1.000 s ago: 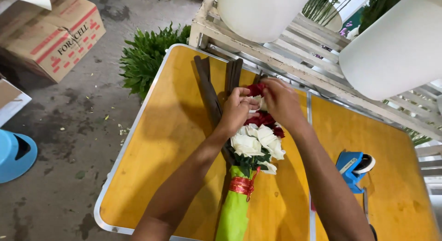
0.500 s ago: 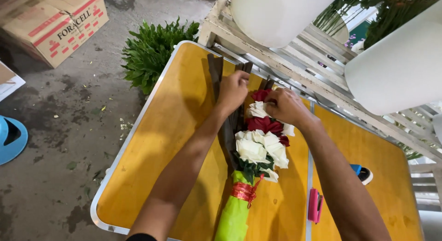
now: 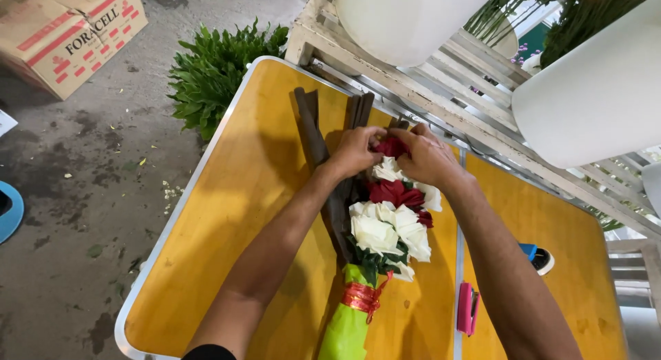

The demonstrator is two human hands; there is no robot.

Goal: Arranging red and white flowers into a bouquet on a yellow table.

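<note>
Bouquet (image 3: 387,222) top hidden under both hands (image 3: 358,150), fingers' grip unclear.

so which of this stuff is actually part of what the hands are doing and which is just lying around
In hand:
- left hand and right hand, both on the bouquet of red and white flowers
- dark wrapping paper under it

Lying about:
- pink stapler
- blue tape dispenser
- cardboard box
- greenery on the floor
- white buckets

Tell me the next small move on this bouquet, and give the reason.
Probably tuck the top red rose down into line. Both the left hand and the right hand pinch around it at the bouquet's far end, while the white roses below already sit bunched.
</note>
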